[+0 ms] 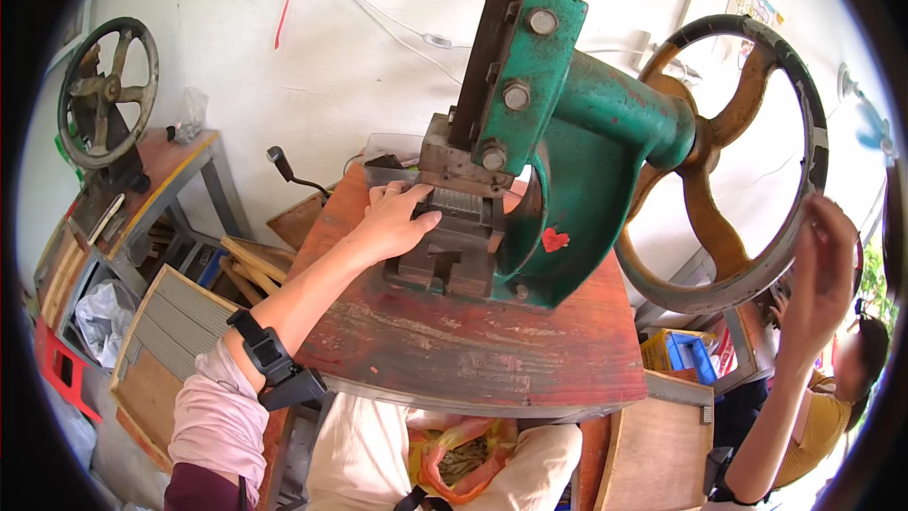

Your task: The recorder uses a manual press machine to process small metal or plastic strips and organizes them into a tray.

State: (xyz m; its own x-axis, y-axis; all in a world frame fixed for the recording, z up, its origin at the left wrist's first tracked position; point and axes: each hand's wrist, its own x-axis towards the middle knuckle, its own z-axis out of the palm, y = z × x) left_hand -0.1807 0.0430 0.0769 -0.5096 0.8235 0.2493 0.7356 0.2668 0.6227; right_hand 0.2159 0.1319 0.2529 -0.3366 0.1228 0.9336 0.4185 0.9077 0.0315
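My left hand (397,220) rests open, fingers flat on the die block (454,246) under the green press (567,151), mid red bench (454,350). My right hand (821,265) is closed around the rim of the handwheel (728,161), on the press's right side.
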